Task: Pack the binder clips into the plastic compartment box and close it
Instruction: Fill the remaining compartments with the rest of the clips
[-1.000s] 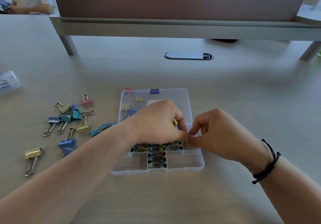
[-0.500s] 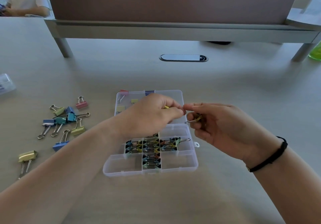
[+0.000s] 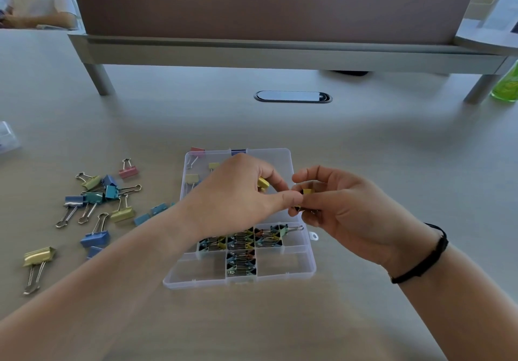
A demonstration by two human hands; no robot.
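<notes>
The clear plastic compartment box (image 3: 297, 272) lies open in the middle of the desk, its lid (image 3: 280, 159) flat behind it. Several small binder clips (image 3: 241, 244) fill some of its cells. My left hand (image 3: 238, 192) hovers over the lid with a yellow clip (image 3: 263, 183) held in its curled fingers. My right hand (image 3: 344, 209) pinches another small yellow clip (image 3: 307, 191) just right of the left fingertips, above the box's right side. The two hands touch at the fingertips.
A loose pile of larger coloured binder clips (image 3: 95, 198) lies left of the box, with a gold one (image 3: 37, 258) nearer the front left. A cable grommet (image 3: 293, 96) and desk divider (image 3: 280, 52) stand behind. A green bottle (image 3: 506, 86) is at far right.
Both hands rose from the box's filled cells to above the lid's right edge. My right hand now shows a yellow clip pinched in its fingers.
</notes>
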